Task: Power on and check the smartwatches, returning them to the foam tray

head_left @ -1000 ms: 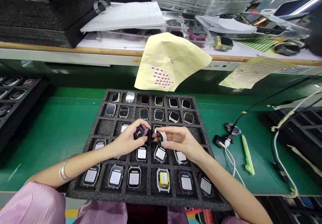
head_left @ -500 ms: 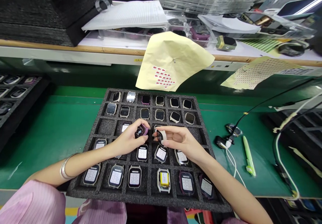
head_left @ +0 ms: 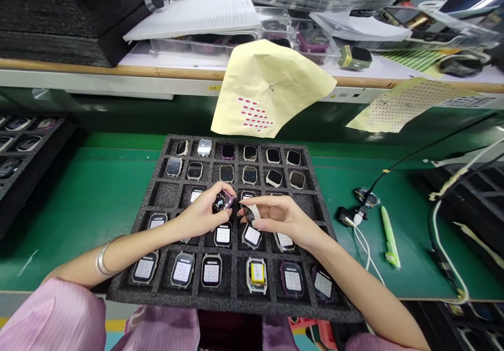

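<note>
A black foam tray (head_left: 165, 195) holds several square watch bodies in its compartments. Over its middle, my left hand (head_left: 205, 212) grips a purple watch body (head_left: 222, 200) with a lit round dial. Just right of it, my right hand (head_left: 281, 218) pinches a silver-white watch body (head_left: 252, 213), tilted on edge between thumb and fingers. The two held watches are apart. In the lower rows, several watches show white list screens; the upper rows have dark screens. One white case (head_left: 256, 275) in the front row shows a yellow block inside.
A shelf edge (head_left: 157, 71) with papers and plastic trays runs behind, a yellow sheet (head_left: 268, 85) hanging from it. Right of the tray lie a green pen (head_left: 389, 238), cables and a round black device (head_left: 366, 197). Another watch tray (head_left: 43, 146) stands at left.
The view has shifted slightly, so the shelf sits higher in the picture. My left hand has turned the purple watch a little, its dial showing more. My right hand keeps its pinch.
</note>
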A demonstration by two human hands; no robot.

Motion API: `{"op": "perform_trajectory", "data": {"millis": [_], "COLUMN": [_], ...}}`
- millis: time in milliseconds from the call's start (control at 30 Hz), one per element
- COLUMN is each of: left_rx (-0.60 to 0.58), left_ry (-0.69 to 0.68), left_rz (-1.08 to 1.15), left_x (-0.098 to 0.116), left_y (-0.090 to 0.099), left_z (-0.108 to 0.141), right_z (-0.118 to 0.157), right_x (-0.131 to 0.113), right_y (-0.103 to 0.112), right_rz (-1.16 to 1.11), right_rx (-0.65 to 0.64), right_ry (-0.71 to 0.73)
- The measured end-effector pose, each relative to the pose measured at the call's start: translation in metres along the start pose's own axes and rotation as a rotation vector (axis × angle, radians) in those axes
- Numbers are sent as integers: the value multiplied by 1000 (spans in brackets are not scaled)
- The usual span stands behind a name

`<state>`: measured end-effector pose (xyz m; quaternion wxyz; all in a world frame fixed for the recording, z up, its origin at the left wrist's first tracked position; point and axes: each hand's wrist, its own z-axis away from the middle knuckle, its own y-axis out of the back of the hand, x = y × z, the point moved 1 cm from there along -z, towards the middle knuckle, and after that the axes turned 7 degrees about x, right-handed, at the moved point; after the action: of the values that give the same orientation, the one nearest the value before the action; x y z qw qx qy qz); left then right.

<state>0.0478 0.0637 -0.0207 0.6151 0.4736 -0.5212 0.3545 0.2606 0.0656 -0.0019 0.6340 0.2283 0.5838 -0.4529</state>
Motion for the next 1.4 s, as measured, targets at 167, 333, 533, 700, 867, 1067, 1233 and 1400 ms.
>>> {"op": "perform_trajectory", "data": {"millis": [167, 333, 533, 700, 867, 1067, 1233, 1400], "left_rx": [-15, -42, -45, 14, 85, 105, 84, 78], "left_ry": [52, 38, 61, 208, 341, 327, 298, 284], "left_rz": [52, 3, 54, 305, 551, 654, 660, 646], "left_x": [-2, 0, 0, 0, 4, 3, 1, 0], "left_y": [0, -1, -2, -5, -5, -1, -2, -5], "left_z": [0, 1, 3, -1, -4, -4, -4, -3], "right_z": [2, 2, -1, -5, -7, -9, -10, -7], "right_x": [-3, -1, 4, 3, 4, 0, 0, -1], "right_y": [-1, -1, -3, 0, 4, 6, 6, 6], "right_rz": [-39, -40, -40, -133, -259, -214, -168, -158], "right_rx": [7, -7, -51, -8, 60, 159, 189, 207], "right_ry": [17, 0, -55, -51, -114, -48, -18, 8]}}
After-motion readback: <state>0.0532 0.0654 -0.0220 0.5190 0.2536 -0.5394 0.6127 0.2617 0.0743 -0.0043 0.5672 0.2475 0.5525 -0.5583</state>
